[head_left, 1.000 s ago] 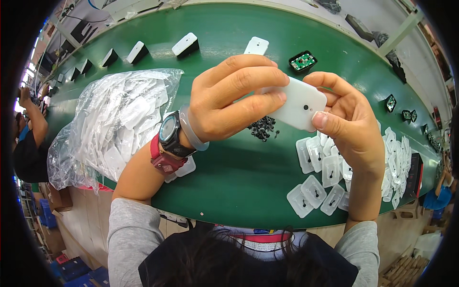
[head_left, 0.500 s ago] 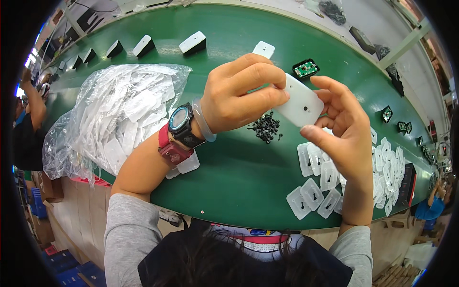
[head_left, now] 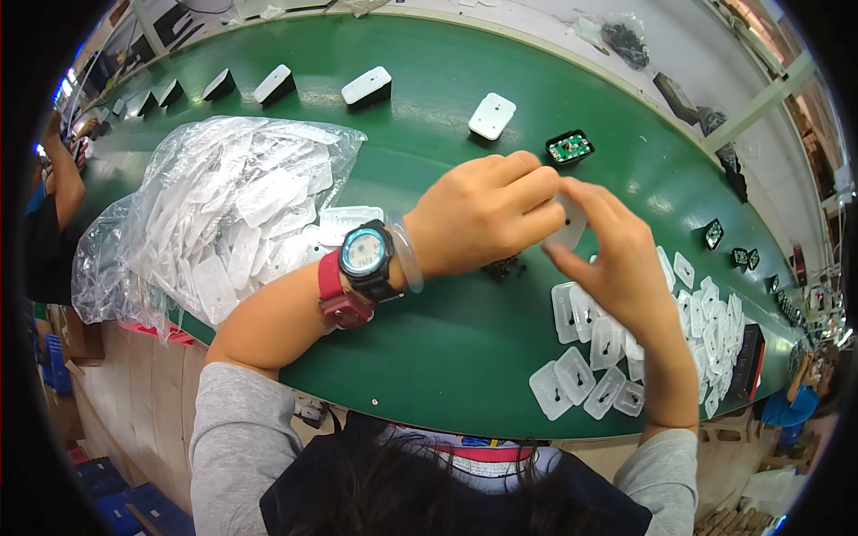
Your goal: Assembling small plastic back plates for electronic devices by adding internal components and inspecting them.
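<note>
My left hand (head_left: 492,213) has its fingers curled and pressed at the edge of a white plastic cover (head_left: 569,225). The cover is a rounded rectangle with a small dark spot on its face. On its other side my right hand (head_left: 621,259) grips it between thumb and fingers. Both hands hide much of the cover. Below my left hand lies a pile of small black parts (head_left: 507,268), mostly hidden. Near my right wrist several translucent white covers (head_left: 575,373), each with a small black part in it, lie on the green table (head_left: 438,366).
A clear bag of white covers (head_left: 259,183) lies at the left. Black housings with white tops (head_left: 366,87) stand in a row behind it. Farther back are a lone white cover (head_left: 492,116) and a black housing with a green circuit board (head_left: 569,146). More covers (head_left: 710,330) are heaped right.
The cover has tilted and come slightly nearer to me, and less of its face shows. My left hand has moved right, closer to my right hand. The lone cover behind is now uncovered.
</note>
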Tool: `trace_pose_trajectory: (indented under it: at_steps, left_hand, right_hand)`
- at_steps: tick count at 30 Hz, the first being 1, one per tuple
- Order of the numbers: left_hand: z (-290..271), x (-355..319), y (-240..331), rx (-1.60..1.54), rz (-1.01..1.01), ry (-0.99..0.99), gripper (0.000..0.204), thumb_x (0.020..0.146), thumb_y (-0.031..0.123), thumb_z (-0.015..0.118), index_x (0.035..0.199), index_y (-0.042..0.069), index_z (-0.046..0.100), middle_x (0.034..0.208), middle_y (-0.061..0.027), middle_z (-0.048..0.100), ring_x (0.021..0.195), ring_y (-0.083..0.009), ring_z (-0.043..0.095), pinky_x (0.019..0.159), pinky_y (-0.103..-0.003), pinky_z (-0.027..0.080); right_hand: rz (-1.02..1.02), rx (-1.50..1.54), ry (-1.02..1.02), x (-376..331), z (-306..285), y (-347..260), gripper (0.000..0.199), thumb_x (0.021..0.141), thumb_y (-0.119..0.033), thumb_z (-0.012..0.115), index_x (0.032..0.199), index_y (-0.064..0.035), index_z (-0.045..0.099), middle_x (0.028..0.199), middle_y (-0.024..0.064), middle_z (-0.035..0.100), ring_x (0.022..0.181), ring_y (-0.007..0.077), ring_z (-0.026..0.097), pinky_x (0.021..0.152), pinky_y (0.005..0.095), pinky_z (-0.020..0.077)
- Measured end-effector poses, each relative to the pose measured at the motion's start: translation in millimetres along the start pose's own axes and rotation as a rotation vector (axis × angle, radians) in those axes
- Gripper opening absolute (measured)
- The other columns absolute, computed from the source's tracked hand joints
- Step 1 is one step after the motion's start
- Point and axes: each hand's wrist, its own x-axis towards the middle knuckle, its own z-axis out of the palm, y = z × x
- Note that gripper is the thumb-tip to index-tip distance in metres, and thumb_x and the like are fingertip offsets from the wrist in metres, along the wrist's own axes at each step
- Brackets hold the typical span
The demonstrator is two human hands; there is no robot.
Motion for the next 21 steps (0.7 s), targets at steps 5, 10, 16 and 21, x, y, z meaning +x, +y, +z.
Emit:
trace_pose_trajectory:
  at_steps: [5, 10, 16, 21]
  left_hand:
    - [9.5, 11.1, 20.9, 0.054, -0.128, -0.114, 0.013, 0.074, 0.009, 0.061, 0.086, 0.009, 0.056, 0.093, -0.0032, 0.057, 0.082, -0.0192, 0.056, 0.072, -0.028, 0.048]
    - [-4.0, 7.6, 41.7, -0.064, -0.085, -0.430, 0.012, 0.076, 0.012, 0.059, 0.086, 0.010, 0.053, 0.089, -0.0042, 0.054, 0.079, -0.0195, 0.054, 0.073, -0.028, 0.046]
    - [-2.5, 5.2, 49.6, -0.197, -0.048, -0.501, 0.009, 0.077, 0.013, 0.059, 0.082, 0.010, 0.053, 0.082, -0.0048, 0.053, 0.075, -0.0195, 0.053, 0.070, -0.028, 0.046]
    - [-2.9, 4.5, 49.8, -0.217, -0.047, -0.521, 0.008, 0.078, 0.013, 0.059, 0.082, 0.010, 0.053, 0.081, -0.0047, 0.053, 0.075, -0.0194, 0.054, 0.070, -0.028, 0.047]
  right_hand:
    - [0.050, -0.187, -0.180, 48.4, -15.4, 78.8, 0.052, 0.070, 0.003, 0.068, 0.119, -0.0062, 0.055, 0.119, 0.0071, 0.061, 0.102, 0.0274, 0.061, 0.087, 0.0354, 0.0493]
    - [-0.030, -0.254, -0.294, 81.2, 1.2, 137.6, 0.052, 0.071, 0.007, 0.066, 0.120, -0.0070, 0.056, 0.120, 0.0061, 0.061, 0.105, 0.0279, 0.060, 0.091, 0.0369, 0.0486]
    - [0.119, -0.299, -0.476, 96.5, 7.6, 134.1, 0.051, 0.071, 0.008, 0.065, 0.119, -0.0069, 0.059, 0.118, 0.0056, 0.062, 0.104, 0.0275, 0.060, 0.092, 0.0373, 0.0487]
    - [0.121, -0.329, -0.512, 102.1, 9.7, 130.1, 0.050, 0.070, 0.008, 0.065, 0.117, -0.0067, 0.061, 0.114, 0.0054, 0.064, 0.102, 0.0280, 0.061, 0.091, 0.0375, 0.0490]
